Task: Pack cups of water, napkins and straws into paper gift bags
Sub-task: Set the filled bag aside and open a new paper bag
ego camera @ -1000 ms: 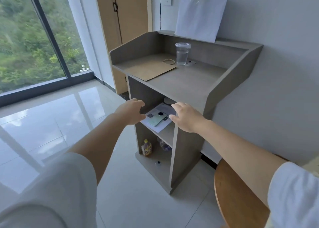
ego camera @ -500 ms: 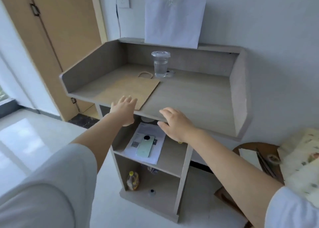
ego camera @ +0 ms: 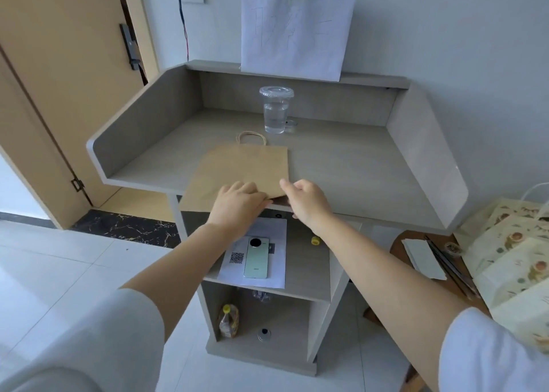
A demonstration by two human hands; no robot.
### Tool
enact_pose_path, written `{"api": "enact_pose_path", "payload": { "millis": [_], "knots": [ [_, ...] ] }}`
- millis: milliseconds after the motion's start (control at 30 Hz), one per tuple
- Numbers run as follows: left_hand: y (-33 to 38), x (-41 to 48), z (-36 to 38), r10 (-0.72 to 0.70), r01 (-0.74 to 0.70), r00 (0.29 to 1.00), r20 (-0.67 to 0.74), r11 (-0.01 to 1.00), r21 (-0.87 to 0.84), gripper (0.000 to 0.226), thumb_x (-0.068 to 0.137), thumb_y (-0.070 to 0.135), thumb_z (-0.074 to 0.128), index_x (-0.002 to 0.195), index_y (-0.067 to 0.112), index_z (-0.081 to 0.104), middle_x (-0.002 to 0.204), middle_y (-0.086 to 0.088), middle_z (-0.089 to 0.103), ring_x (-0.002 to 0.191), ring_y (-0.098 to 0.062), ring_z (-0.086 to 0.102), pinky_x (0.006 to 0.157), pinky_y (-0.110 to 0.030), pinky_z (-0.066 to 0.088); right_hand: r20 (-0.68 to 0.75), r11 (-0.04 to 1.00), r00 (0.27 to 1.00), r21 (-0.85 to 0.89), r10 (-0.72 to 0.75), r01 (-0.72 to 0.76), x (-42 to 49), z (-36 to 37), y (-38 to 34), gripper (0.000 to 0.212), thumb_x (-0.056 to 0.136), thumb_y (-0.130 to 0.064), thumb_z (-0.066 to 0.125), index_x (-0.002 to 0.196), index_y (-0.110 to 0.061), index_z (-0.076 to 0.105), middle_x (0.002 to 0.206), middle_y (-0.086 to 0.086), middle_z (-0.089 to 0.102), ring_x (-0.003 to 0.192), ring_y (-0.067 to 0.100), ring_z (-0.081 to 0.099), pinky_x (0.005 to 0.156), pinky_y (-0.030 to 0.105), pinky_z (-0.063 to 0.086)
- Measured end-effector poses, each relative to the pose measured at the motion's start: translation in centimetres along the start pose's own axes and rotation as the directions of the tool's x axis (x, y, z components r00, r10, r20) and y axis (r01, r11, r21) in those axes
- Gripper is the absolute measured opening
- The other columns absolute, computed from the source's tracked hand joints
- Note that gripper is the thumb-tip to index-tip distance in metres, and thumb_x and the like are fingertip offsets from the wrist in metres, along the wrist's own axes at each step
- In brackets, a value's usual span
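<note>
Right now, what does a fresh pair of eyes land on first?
The flat brown paper bag lies on the desk top, its near end overhanging the front edge, with the left hand and right hand at its near corner. Behind it stands a lidded cup of water. A green phone lies on the shelf below.

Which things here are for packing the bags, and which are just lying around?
For the job: paper bag, flat on the desk; cup of water behind it; left hand and right hand at the bag's near edge; patterned bags on the right.
Just lying about: phone on a printed sheet; yellow cap; bottle down low; white paper at the back.
</note>
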State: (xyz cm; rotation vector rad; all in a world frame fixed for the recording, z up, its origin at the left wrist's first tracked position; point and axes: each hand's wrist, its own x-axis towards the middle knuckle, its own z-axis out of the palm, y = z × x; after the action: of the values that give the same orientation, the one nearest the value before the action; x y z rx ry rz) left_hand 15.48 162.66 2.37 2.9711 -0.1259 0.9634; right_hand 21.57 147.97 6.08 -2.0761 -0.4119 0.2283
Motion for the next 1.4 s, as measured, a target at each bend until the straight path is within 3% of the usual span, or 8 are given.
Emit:
{"api": "enact_pose_path", "payload": {
  "millis": [167, 367, 533, 733, 900, 1033, 1133, 1400],
  "knots": [
    [3.5, -1.8, -0.7, 0.099, -0.097, 0.995, -0.010, 0.953, -0.288, 0.046, 0.086, 0.048, 0.046, 0.091, 0.013, 0.075, 0.077, -0.004, 0.063, 0.067, -0.025, 0.060, 0.053, -0.031, 0.050, 0.168, 0.806, 0.931, 0.467, 0.323, -0.364, 0.4, -0.9, 0.5, 0.025, 0.091, 0.002, 0.052, 0.115, -0.006, 0.050, 0.097, 0.014, 0.061, 0.079, 0.025, 0.060, 0.066, 0.035, 0.052],
    [1.9, -0.4, -1.6, -0.555, 0.526, 0.830, 0.062, 0.740, -0.419, 0.071, 0.084, 0.050, 0.060, 0.141, 0.015, 0.039, 0.134, -0.008, 0.049, 0.128, -0.027, 0.038, 0.105, -0.039, 0.030, -0.003, 0.920, 0.980, 0.346, 0.199, -0.186, -3.6, -5.0, 5.4, 0.023, 0.095, 0.002, 0.045, 0.104, -0.015, 0.057, 0.099, 0.007, 0.064, 0.083, 0.021, 0.059, 0.068, 0.031, 0.044],
    [1.5, 1.7, -0.9, -0.730, 0.615, 0.505, 0.461, -0.070, -0.785, 0.086, 0.079, 0.037, 0.074, 0.147, 0.016, 0.027, 0.138, -0.004, 0.045, 0.121, -0.021, 0.048, 0.092, -0.031, 0.043, 0.020, 0.950, 0.994, 0.292, 0.109, -0.110, -6.5, -10.0, 7.8, 0.025, 0.096, -0.001, 0.046, 0.096, -0.023, 0.057, 0.094, 0.003, 0.067, 0.079, 0.016, 0.062, 0.065, 0.029, 0.046],
    [5.4, 2.7, -1.6, -0.406, 0.482, 0.632, 0.660, -0.461, -0.746, 0.025, 0.090, 0.006, 0.058, 0.115, 0.011, 0.058, 0.099, -0.005, 0.070, 0.088, -0.021, 0.067, 0.071, -0.033, 0.055, -0.011, 0.968, 0.986, 0.193, 0.168, -0.162, -9.8, -14.7, 10.0, 0.023, 0.096, -0.003, 0.047, 0.106, -0.019, 0.059, 0.098, 0.001, 0.067, 0.091, 0.021, 0.063, 0.068, 0.028, 0.048],
    [13.6, 2.0, -3.1, -0.143, 0.577, 0.724, 0.675, -0.411, -0.706, 0.022, 0.093, -0.004, 0.044, 0.100, 0.008, 0.061, 0.081, -0.005, 0.074, 0.072, -0.015, 0.071, 0.067, -0.028, 0.059, -0.373, 0.970, 0.914, -0.113, 0.158, -0.214, -12.3, -16.6, 11.1, 0.046, 0.094, -0.036, 0.051, 0.134, -0.013, 0.044, 0.129, 0.009, 0.049, 0.111, 0.025, 0.052, 0.092, 0.038, 0.047],
    [20.8, 0.7, -3.0, -0.016, 0.646, 0.727, 0.687, -0.324, -0.691, 0.021, 0.093, -0.007, 0.042, 0.094, 0.008, 0.057, 0.083, -0.009, 0.067, 0.074, -0.020, 0.064, 0.072, -0.033, 0.052, -0.049, 0.567, 0.847, 0.763, 0.530, -0.311, -15.2, -19.0, 9.3, 0.083, 0.077, -0.063, 0.061, 0.144, -0.027, 0.026, 0.137, 0.018, 0.036, 0.112, 0.037, 0.051, 0.077, 0.046, 0.054],
    [25.4, -0.6, -2.9, 0.113, 0.691, 0.713, 0.692, -0.284, -0.665, 0.023, 0.091, -0.009, 0.042, 0.086, 0.011, 0.052, 0.083, -0.011, 0.060, 0.073, -0.020, 0.059, 0.069, -0.030, 0.046, 0.097, 0.356, 0.855, 0.881, 0.510, -0.312, -17.9, -21.6, 10.5, 0.094, 0.070, -0.064, 0.067, 0.146, -0.032, 0.021, 0.144, 0.025, 0.029, 0.118, 0.045, 0.048, 0.081, 0.052, 0.052],
    [35.7, -3.1, -3.1, 0.579, 0.765, 0.569, 0.584, -0.112, -0.634, 0.096, 0.049, 0.006, 0.072, 0.135, 0.019, 0.033, 0.136, -0.012, 0.046, 0.123, -0.024, 0.048, 0.102, -0.037, 0.041, 0.085, 0.531, 0.918, 0.793, 0.387, -0.297, -24.9, -24.0, 17.6, 0.062, 0.083, -0.056, 0.057, 0.126, -0.011, 0.054, 0.114, 0.019, 0.064, 0.095, 0.028, 0.066, 0.074, 0.041, 0.056]
  ]
}}
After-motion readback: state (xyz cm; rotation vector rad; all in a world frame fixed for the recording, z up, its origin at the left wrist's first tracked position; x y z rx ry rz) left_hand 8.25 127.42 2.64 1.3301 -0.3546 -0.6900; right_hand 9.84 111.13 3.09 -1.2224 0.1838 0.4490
